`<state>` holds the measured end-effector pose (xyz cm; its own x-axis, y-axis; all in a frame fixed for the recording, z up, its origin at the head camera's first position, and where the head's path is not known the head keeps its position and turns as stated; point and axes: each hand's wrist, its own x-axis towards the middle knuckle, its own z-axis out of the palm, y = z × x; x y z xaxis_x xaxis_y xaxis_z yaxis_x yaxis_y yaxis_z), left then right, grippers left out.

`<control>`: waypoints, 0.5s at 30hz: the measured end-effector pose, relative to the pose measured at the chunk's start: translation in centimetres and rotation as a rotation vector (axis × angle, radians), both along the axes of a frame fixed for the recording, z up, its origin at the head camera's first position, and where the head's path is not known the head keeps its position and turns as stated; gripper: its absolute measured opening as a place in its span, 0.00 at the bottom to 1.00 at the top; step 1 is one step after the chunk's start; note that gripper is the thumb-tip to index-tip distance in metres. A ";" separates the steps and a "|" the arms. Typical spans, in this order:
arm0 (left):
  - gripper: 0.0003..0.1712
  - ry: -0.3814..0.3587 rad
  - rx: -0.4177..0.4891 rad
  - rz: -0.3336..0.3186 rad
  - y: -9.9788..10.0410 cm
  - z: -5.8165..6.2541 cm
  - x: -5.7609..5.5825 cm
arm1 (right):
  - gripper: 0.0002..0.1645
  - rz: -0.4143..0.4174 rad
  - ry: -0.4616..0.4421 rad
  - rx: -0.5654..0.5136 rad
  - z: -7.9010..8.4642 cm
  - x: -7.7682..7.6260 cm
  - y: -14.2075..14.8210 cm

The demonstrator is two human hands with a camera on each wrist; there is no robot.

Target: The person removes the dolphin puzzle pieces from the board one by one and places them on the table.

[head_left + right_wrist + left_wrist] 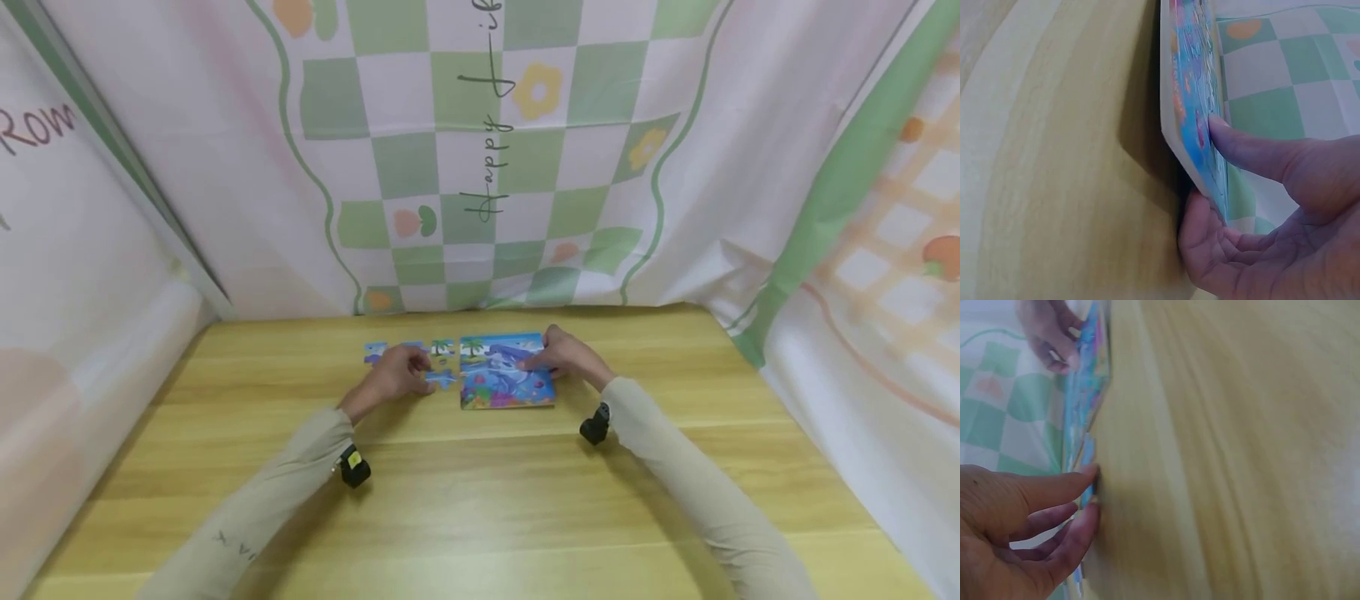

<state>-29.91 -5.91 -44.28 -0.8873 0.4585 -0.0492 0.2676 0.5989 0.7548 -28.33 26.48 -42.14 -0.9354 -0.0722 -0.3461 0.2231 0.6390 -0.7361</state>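
A jigsaw puzzle board with a blue sea picture and a palm tree lies near the back of the table. My right hand grips its right edge, thumb on the picture and fingers curled underneath. In the right wrist view that side of the board is raised, casting a shadow on the wood. Left of the board, my left hand pinches a blue puzzle piece between thumb and fingertips, low over the table. The left wrist view shows the piece edge-on, partly hidden by the fingers.
A palm-tree puzzle piece lies beside the board's upper left corner. Another blue and purple piece lies farther left, behind the left hand. The wooden table meets a checked curtain at the back, with fabric on both sides.
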 end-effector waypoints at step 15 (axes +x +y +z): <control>0.16 0.148 -0.039 -0.019 0.7 -0.7 0.4 | 0.30 -0.023 0.026 0.087 0.0 0.0 0.8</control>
